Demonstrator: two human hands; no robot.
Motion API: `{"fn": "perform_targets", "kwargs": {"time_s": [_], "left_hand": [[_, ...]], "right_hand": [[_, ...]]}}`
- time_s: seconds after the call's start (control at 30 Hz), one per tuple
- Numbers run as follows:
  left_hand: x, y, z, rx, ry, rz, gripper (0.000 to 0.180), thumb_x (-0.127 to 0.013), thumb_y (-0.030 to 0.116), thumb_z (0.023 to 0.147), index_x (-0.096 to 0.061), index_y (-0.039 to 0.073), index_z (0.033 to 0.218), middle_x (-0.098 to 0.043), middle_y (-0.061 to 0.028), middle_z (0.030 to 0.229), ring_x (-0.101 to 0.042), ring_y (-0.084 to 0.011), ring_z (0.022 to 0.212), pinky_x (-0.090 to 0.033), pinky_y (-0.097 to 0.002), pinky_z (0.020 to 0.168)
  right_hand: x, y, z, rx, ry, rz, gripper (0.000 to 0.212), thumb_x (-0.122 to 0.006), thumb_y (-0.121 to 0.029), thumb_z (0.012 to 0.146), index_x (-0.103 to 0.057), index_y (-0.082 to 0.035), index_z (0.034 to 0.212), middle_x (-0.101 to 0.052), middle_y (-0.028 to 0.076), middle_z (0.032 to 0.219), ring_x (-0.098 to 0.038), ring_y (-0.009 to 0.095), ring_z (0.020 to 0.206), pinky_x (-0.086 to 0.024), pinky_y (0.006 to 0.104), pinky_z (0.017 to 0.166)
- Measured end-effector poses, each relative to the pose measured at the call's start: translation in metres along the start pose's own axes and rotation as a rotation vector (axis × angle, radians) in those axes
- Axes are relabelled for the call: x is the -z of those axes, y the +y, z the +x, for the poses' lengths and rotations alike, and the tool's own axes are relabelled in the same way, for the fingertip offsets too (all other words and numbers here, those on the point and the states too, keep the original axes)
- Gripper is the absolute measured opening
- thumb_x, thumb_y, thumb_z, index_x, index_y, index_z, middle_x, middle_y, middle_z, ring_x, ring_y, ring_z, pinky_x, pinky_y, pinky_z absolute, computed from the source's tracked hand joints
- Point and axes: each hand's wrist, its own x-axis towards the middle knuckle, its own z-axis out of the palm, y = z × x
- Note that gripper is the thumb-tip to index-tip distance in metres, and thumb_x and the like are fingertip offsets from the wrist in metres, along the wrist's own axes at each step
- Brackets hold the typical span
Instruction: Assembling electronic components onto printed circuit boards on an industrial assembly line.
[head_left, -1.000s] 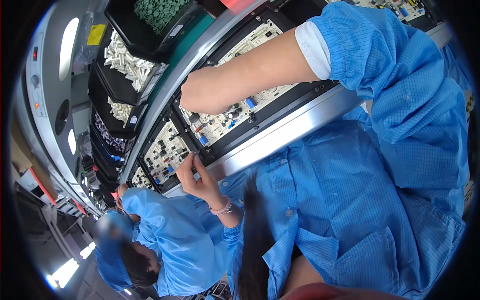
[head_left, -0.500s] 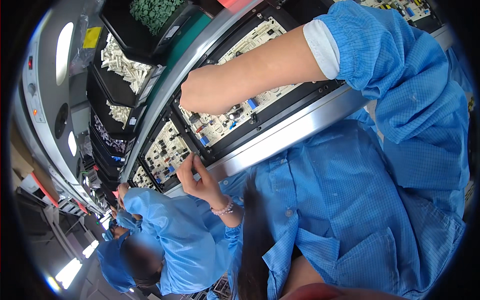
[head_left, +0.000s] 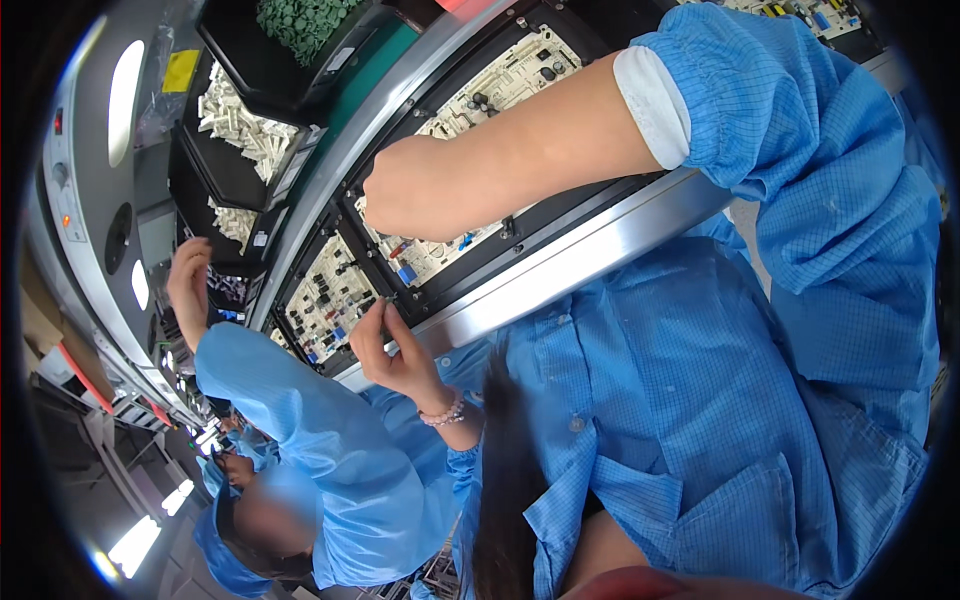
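Note:
My right hand reaches over a pale circuit board set in a black frame. The back of this hand and the forearm show, while its fingers are hidden beneath it. My left hand, with a bead bracelet at the wrist, is at the near edge of the frame. Its thumb and forefinger are closed together at the tips, where something tiny and dark seems to show, too small to name. Blue components stand on the board close to these fingertips.
A metal rail runs along the near side. Beyond the boards are black bins with green parts and white connectors. To the left, another populated board lies before a co-worker in blue, whose hand is raised beside the bins.
My right hand has shifted slightly toward me over the board. My left hand stays nearly in place. The co-worker's hand has risen from the line toward the bins.

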Motion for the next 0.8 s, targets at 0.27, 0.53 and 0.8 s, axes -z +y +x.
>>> {"fn": "perform_targets", "kwargs": {"time_s": [0.27,0.53,0.8], "left_hand": [[-0.188,0.190,-0.068,0.401,0.385,0.186,0.012,-0.069,-0.001,0.080,-0.070,0.003,0.091,-0.066,-0.0097,0.086,-0.059,-0.0283,0.081,-0.046,-0.0366,0.076],[-0.184,0.174,-0.053,0.357,0.325,0.242,0.009,-0.069,0.004,0.080,-0.070,0.005,0.089,-0.065,-0.0083,0.094,-0.056,-0.0286,0.091,-0.045,-0.0389,0.083],[-0.182,0.170,-0.050,0.307,0.327,0.267,0.008,-0.068,0.004,0.079,-0.070,0.005,0.087,-0.065,-0.0080,0.095,-0.056,-0.0290,0.091,-0.046,-0.0389,0.082]], "right_hand": [[0.027,-0.013,0.008,-0.136,-0.339,-0.102,0.012,-0.064,-0.004,0.070,-0.071,0.000,0.079,-0.070,0.020,0.086,-0.069,0.036,0.081,-0.056,0.0433,0.066],[0.014,-0.004,-0.006,-0.208,-0.243,0.029,0.007,-0.060,0.000,0.068,-0.064,0.006,0.067,-0.064,0.025,0.069,-0.066,0.039,0.067,-0.052,0.0457,0.058],[0.001,-0.014,-0.007,-0.203,-0.149,-0.109,0.004,-0.063,0.002,0.069,-0.065,0.006,0.070,-0.066,0.024,0.074,-0.067,0.038,0.073,-0.055,0.0439,0.062]]}}
